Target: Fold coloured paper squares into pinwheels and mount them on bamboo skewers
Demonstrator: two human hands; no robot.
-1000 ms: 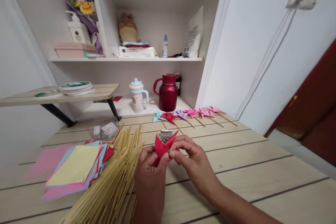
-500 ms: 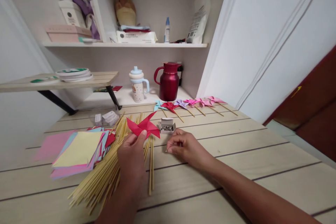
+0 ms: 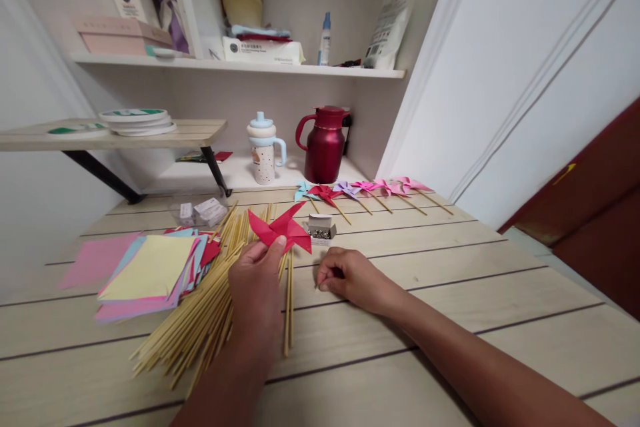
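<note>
Head view: a red paper pinwheel point(image 3: 280, 230) is held up by the left hand point(image 3: 260, 283), its fingers point(image 3: 273, 250) pinched together on the lower edge of the folded paper, just above the spread of wooden sticks point(image 3: 215, 310) that lies on the table point(image 3: 450, 293). The right hand point(image 3: 350, 277) rests on the table just to the right of the sticks, its fingers curled together; something small may be pinched in them, but that cannot be told. A small open box of pins point(image 3: 321, 229) stands just behind the right hand and beside the pinwheel. A stack of coloured paper squares point(image 3: 150, 270) lies to the left of the sticks, touching them. Further back, a row of finished pinwheels point(image 3: 360, 190) on sticks is laid out near the far edge of the table, in front of a red jug point(image 3: 325, 143).

As a judgement, the folded points should be kept pressed flat at the centre so that the blades do not spring open. One stick is best drawn from the loose edge of the pile, so that the rest are not scattered. The pinwheel's centre should be lined up with the stick's end before any pin is pushed through.
</note>
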